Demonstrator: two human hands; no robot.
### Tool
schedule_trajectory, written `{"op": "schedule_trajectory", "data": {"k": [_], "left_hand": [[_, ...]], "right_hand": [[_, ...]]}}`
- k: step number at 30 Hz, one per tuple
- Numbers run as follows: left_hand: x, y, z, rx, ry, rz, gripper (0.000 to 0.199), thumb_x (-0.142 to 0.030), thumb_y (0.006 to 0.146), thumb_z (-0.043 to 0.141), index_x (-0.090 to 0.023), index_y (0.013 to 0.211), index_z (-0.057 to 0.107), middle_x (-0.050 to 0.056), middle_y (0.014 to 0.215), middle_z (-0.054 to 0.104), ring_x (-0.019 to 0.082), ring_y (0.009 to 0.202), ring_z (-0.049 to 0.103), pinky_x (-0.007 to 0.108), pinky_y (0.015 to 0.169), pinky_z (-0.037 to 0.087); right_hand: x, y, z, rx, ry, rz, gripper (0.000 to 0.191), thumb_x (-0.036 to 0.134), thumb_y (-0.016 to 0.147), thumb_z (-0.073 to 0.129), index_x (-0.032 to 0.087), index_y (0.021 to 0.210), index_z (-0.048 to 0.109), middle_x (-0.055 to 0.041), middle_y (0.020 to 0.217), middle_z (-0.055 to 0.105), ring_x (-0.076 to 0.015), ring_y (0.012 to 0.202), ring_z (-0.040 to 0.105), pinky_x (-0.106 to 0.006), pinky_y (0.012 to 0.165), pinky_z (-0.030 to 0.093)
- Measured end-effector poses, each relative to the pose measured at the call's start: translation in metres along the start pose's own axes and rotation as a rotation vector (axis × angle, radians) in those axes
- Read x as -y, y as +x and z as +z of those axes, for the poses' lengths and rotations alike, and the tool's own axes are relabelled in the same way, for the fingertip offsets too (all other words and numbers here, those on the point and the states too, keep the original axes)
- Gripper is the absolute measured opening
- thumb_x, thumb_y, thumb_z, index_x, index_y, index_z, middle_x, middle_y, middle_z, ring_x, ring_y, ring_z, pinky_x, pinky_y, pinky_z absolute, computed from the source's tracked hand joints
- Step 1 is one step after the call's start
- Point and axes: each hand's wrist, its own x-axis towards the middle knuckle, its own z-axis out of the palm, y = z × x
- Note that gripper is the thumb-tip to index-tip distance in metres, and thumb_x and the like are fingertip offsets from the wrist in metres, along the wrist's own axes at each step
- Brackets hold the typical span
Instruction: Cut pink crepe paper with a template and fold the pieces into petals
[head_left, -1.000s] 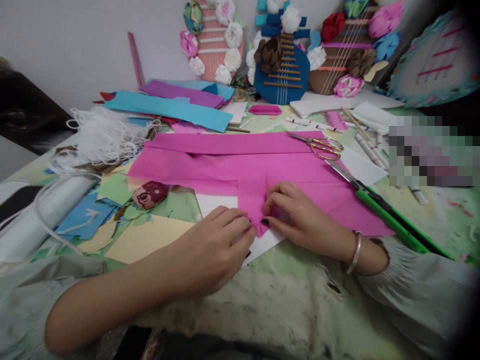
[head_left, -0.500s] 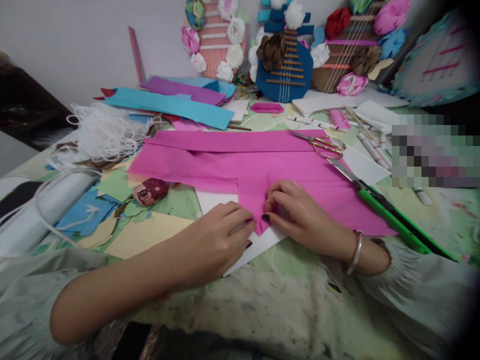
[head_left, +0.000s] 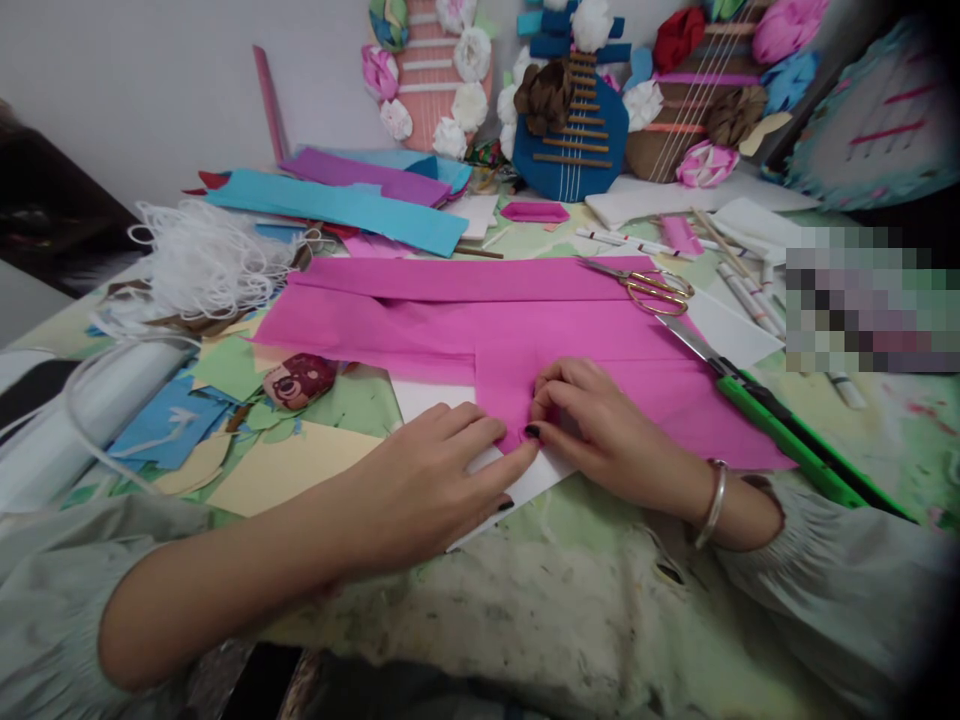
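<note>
A small pink crepe paper piece (head_left: 505,375) lies over a white sheet (head_left: 435,400), its near end folded to a narrowing tip. My right hand (head_left: 600,425) pinches that tip at its right edge between curled fingers and thumb. From the left, my left hand (head_left: 427,475) reaches in, fingers apart, with its index fingertip on the folded tip by my right thumb; its thumb stands off below. Fingers partly hide the fold. Wider pink crepe paper sheets (head_left: 420,325) spread behind. Gold-handled scissors (head_left: 652,290) and a green utility knife (head_left: 787,430) rest on their right side.
White string (head_left: 214,265) is heaped at the left, near coloured paper scraps (head_left: 169,420) and a brown bear-print item (head_left: 298,380). Blue strips (head_left: 337,210) lie behind. Decorated paper instruments (head_left: 574,140) lean on the wall. Several markers (head_left: 750,300) lie at the right.
My left index finger has stretched rightward onto the folded tip, and its thumb has dropped away from the paper. My right hand keeps its pinch almost unmoved.
</note>
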Motion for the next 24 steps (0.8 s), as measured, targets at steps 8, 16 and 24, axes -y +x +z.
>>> {"op": "schedule_trajectory", "data": {"k": [8, 16, 24], "left_hand": [[0.0006, -0.0004, -0.0026, 0.048, -0.052, -0.018, 0.04, -0.038, 0.091, 0.048, -0.015, 0.124, 0.052, 0.015, 0.107, 0.056, 0.03, 0.097, 0.049, 0.046, 0.08, 0.048], [0.0001, -0.0009, -0.0041, 0.08, -0.086, -0.028, 0.044, -0.042, 0.091, 0.048, -0.014, 0.125, 0.051, 0.016, 0.11, 0.054, 0.033, 0.1, 0.048, 0.05, 0.081, 0.047], [-0.0018, -0.0021, -0.0033, 0.077, -0.081, -0.037, 0.049, -0.048, 0.089, 0.049, -0.015, 0.126, 0.05, 0.017, 0.113, 0.054, 0.035, 0.103, 0.048, 0.051, 0.081, 0.046]], "right_hand": [[0.0018, 0.0002, -0.0001, -0.007, -0.009, 0.007, 0.006, 0.017, 0.087, 0.054, 0.016, 0.082, 0.057, -0.0083, 0.095, 0.054, -0.0227, 0.093, 0.047, -0.039, 0.083, 0.038], [0.0023, -0.0001, -0.0005, 0.003, -0.031, 0.011, 0.006, 0.017, 0.087, 0.052, 0.017, 0.084, 0.057, -0.0084, 0.095, 0.053, -0.023, 0.093, 0.046, -0.04, 0.083, 0.038], [0.0044, -0.0052, -0.0053, 0.015, -0.061, 0.05, 0.009, 0.025, 0.086, 0.055, 0.019, 0.093, 0.055, -0.0087, 0.105, 0.052, -0.0254, 0.102, 0.043, -0.042, 0.087, 0.035]]}}
